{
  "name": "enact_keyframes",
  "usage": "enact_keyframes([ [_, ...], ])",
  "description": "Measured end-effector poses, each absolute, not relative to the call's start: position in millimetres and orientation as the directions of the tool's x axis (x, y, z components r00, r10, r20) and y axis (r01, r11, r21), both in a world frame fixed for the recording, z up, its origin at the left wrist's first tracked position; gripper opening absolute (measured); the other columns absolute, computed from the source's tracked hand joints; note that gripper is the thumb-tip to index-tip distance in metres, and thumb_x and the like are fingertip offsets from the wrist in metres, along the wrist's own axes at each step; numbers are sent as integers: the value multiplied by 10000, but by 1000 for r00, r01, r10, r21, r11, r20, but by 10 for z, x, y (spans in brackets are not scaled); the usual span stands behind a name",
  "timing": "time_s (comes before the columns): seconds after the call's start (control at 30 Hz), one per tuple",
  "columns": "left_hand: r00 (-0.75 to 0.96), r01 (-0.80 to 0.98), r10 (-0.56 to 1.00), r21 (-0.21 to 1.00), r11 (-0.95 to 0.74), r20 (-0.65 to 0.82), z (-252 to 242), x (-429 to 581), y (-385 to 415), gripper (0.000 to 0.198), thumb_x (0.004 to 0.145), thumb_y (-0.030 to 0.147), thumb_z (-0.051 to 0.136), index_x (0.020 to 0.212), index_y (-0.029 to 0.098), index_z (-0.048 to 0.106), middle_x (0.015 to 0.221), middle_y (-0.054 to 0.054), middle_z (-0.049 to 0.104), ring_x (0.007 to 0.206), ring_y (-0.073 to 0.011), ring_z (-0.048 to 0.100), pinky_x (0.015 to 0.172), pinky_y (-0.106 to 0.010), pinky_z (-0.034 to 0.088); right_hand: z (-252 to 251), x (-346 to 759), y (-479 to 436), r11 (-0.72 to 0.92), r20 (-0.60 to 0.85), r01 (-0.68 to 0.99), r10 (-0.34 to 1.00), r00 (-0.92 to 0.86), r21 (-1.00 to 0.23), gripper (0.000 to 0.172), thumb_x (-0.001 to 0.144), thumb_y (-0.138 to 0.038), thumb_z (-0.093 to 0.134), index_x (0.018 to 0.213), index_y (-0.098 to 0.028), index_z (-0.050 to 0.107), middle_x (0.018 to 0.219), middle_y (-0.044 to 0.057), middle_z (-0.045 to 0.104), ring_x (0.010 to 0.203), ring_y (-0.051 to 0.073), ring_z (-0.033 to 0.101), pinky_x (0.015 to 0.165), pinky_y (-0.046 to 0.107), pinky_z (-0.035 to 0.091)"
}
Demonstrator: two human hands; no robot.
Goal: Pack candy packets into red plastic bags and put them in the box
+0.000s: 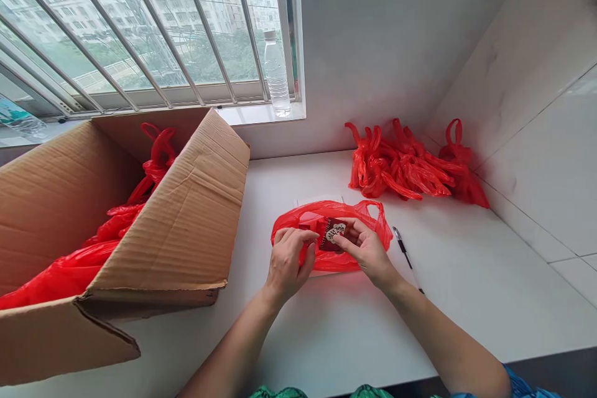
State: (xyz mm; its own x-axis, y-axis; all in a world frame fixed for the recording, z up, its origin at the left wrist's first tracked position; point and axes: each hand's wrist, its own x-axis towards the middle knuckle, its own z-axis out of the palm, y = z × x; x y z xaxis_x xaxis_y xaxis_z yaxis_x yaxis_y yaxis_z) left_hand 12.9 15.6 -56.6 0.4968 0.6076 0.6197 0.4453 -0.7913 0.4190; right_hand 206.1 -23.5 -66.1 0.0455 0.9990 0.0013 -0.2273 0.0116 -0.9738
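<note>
1. The red packet (pixel 330 234) is held over the middle of a red plastic carrier bag (pixel 368 214), between both hands and just above the bag's surface.
2. The right hand (pixel 366 249) is closed to a pinch, with the packet's right edge gripped between thumb and fingers.
3. The left hand (pixel 289 261) is half curled, its fingertips (pixel 312 236) placed at the packet's left edge. Whether the packet is gripped by that hand cannot be told.
4. Further red bags are bunched in a heap (pixel 401 165) beyond the right hand, against the tiled wall (pixel 527 74). More red bags (pixel 69 273) are lying in an open cardboard carton (pixel 186 199) to the left of the left hand.
5. A black-and-silver pen (pixel 405 255) is lying on the white counter (pixel 326 336), just right of the right hand. A sheet of white paper (pixel 317 201) is partly covered by the bag.
6. A white label with dark lettering (pixel 334 233) is carried on the packet, but it cannot be read. No writing can be made out on the plastic water bottle (pixel 276 74), which is standing on the windowsill far beyond the hands.
</note>
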Motion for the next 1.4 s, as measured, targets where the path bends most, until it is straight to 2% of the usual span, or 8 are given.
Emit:
enact_keyframes([
  [0.17,506,662,733,340,-668,455,-609,65,238,142,971,237,508,957,223,649,881,-5,724,783,-167,644,911,-384,368,-682,2106,-242,127,135,77,986,100,-989,332,886,-392,668,1172,-247,585,1102,57,722,992,231,697,888,403,577],
  [0.33,420,853,856,190,-486,302,-751,-1,324,205,924,366,610,1071,234,664,1023,-53,699,784,-211,632,843,-408,363,-836,2178,-196,267,346,646,938,-5,-715,446,952,-278,525,1392,-228,480,1156,102,694,1046,267,675,929,445,547],
  [0.47,436,878,881,127,-461,181,-802,-8,325,499,836,487,706,1216,183,593,1132,-112,650,922,-272,635,869,-434,372,-981,2198,-153,219,302,827,951,-63,-518,470,954,-249,513,1420,-196,469,1048,120,684,904,279,692,789,424,574],
  [0.63,442,867,876,158,-473,194,-799,-2,336,511,811,449,746,1224,195,586,1080,-91,685,965,-282,636,889,-445,353,-955,2184,-169,193,309,904,948,-71,-383,328,968,-283,523,1287,-256,595,956,83,669,767,245,678,643,348,549],
  [0.97,481,683,691,263,-681,539,-654,2,310,423,935,140,580,1338,266,545,990,-10,746,878,-186,630,843,-362,367,-837,2140,-190,284,395,810,916,-71,-513,203,973,-316,537,1076,-243,696,1097,78,699,976,255,671,843,387,523],
  [1.17,476,501,504,249,-829,721,-564,96,181,177,891,105,646,958,266,672,941,35,746,870,-151,614,864,-332,394,-616,2072,-298,158,151,228,987,-48,-961,374,966,-496,532,1214,-229,617,1015,56,720,930,205,680,838,353,554],
  [1.27,502,489,495,239,-839,709,-577,129,138,190,891,106,637,973,275,668,935,19,729,904,-163,611,869,-334,416,-639,2055,-290,25,29,-47,996,-82,-999,388,917,-494,616,1187,-215,620,937,34,707,880,181,687,832,346,572],
  [1.4,397,526,594,357,-772,700,-596,114,140,251,931,126,537,1127,258,622,1077,-55,675,1036,-199,605,926,-365,460,-706,2083,-239,20,25,-159,999,-29,-987,380,860,-455,697,1156,-229,620,1037,52,717,948,197,687,834,357,588],
])
